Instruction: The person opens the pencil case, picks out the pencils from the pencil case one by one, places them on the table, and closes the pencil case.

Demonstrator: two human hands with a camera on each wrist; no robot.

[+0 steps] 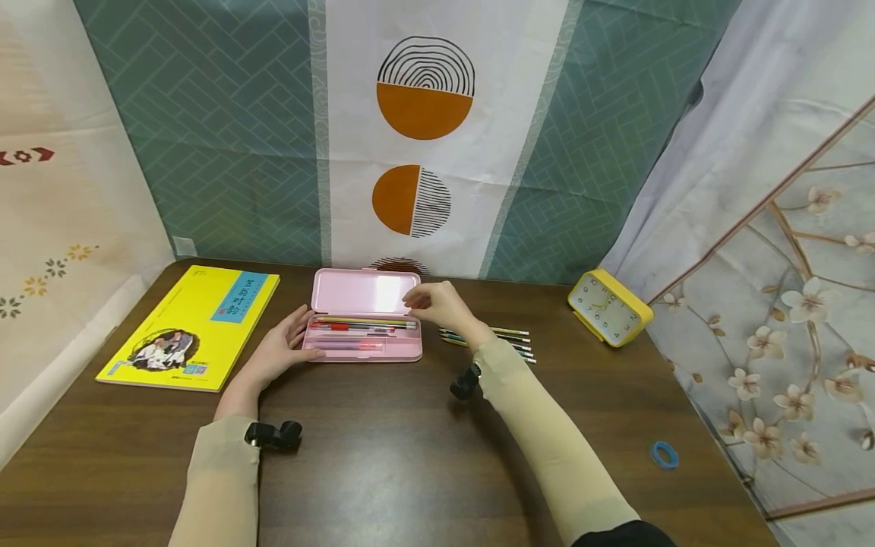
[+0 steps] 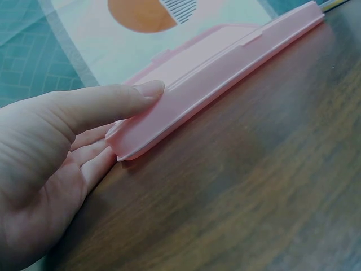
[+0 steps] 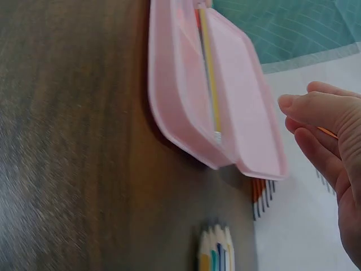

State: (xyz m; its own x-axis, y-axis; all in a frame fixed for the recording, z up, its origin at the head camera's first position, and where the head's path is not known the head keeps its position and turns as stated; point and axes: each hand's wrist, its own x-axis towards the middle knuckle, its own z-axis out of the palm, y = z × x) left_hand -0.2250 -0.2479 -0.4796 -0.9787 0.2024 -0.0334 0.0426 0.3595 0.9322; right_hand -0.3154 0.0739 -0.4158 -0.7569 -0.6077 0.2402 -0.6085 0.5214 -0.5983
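Observation:
A pink pencil case (image 1: 403, 348) lies on the table with its lid (image 1: 365, 292) raised at the back. Several pens and pencils (image 1: 355, 327) lie inside it, a yellow pencil along the hinge side. My left hand (image 1: 276, 349) holds the left end of the case; in the left wrist view the thumb (image 2: 148, 90) lies over the front rim while the other fingers reach round the end. Just off the lid's right edge hovers my right hand (image 1: 443, 305), its fingers loosely bent with nothing between them. The right wrist view shows these fingers (image 3: 316, 113) beside the lid.
Several loose pencils (image 1: 522, 339) lie right of the case, partly behind my right wrist. A yellow book (image 1: 164, 304) is at the left, a yellow alarm clock (image 1: 608, 308) at the back right. A blue ring (image 1: 664, 455) lies near the right edge of the table (image 1: 369, 471).

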